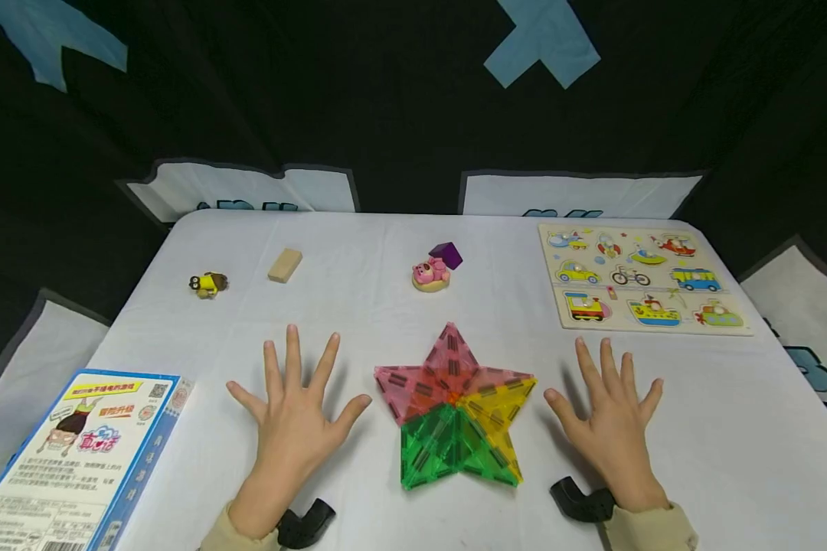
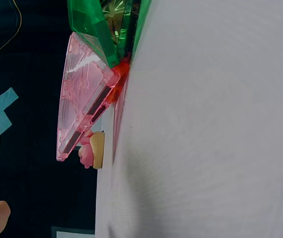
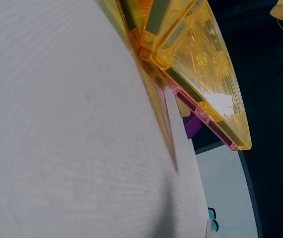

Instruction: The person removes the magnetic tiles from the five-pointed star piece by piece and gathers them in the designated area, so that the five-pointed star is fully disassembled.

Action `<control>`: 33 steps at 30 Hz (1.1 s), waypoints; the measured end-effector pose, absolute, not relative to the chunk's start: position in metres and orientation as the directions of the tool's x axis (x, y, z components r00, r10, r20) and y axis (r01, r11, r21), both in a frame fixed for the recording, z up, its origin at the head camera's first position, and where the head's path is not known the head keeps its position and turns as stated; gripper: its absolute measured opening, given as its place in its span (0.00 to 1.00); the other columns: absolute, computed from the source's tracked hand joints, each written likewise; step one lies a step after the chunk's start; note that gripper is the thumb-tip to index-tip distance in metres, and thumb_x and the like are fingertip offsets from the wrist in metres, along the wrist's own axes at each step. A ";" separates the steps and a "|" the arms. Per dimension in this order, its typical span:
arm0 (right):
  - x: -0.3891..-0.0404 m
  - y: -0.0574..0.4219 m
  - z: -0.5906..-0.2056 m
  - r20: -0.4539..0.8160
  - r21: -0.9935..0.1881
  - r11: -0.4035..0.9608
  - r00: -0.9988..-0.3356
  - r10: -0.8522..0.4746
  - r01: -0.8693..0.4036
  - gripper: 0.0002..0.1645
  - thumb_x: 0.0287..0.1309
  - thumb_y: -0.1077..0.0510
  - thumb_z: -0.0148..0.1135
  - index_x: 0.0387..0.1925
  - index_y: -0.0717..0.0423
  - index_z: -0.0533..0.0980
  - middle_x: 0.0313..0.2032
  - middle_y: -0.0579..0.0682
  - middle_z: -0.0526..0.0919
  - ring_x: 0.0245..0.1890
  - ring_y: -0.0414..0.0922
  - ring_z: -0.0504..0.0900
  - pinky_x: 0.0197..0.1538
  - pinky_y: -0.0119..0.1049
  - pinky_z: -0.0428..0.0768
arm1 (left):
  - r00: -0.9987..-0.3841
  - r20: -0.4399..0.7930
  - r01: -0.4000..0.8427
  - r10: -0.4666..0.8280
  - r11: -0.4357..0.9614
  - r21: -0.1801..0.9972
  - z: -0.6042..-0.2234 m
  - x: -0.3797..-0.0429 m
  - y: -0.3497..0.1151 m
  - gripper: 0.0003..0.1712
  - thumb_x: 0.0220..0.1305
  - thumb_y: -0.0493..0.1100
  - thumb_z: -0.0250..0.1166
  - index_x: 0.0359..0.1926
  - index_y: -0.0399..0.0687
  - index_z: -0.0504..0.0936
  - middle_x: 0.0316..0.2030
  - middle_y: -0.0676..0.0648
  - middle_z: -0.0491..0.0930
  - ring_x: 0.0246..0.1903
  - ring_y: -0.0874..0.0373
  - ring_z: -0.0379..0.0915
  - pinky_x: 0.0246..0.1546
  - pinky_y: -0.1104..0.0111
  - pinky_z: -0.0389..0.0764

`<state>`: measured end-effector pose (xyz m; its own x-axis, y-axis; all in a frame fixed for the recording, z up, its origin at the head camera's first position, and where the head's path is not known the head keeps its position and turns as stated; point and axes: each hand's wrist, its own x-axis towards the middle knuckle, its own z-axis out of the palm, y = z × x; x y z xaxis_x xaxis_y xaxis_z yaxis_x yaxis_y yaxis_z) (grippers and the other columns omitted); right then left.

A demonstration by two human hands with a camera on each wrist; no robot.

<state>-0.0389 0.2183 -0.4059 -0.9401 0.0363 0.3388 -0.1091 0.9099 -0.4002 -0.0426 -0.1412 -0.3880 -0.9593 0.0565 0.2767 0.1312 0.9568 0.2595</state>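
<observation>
A star of clear magnetic tiles [image 1: 455, 405] lies at the near middle of the table, pink on top, yellow at right and green below. My left hand [image 1: 295, 425] is left of the star, fingers spread and holding nothing. On its other side my right hand [image 1: 609, 432] has its fingers spread too, with nothing in it. Both hands are apart from the star and cast shadows on the cloth. In the left wrist view a pink tile [image 2: 82, 91] stands up at a slant; the right wrist view has a slanted yellow tile [image 3: 206, 69].
A boxed game [image 1: 62, 459] lies at the near left. Farther back are a small yellow-and-brown figure [image 1: 209, 284], a wooden block [image 1: 286, 265], a pink bear figure [image 1: 430, 274] and a purple block [image 1: 446, 255]. The vehicle puzzle board [image 1: 644, 287] occupies the back right.
</observation>
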 end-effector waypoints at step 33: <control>-0.024 0.196 -0.402 -0.120 -0.974 0.227 -0.861 -0.494 0.005 0.31 0.55 0.61 0.61 0.59 0.59 0.60 0.41 0.63 0.71 0.26 0.45 0.80 0.27 0.34 0.76 | -0.911 0.084 0.339 0.403 0.618 0.709 -0.411 -0.026 -0.095 0.68 0.34 0.73 0.66 0.71 0.52 0.41 0.67 0.41 0.49 0.65 0.42 0.40 0.57 0.45 0.24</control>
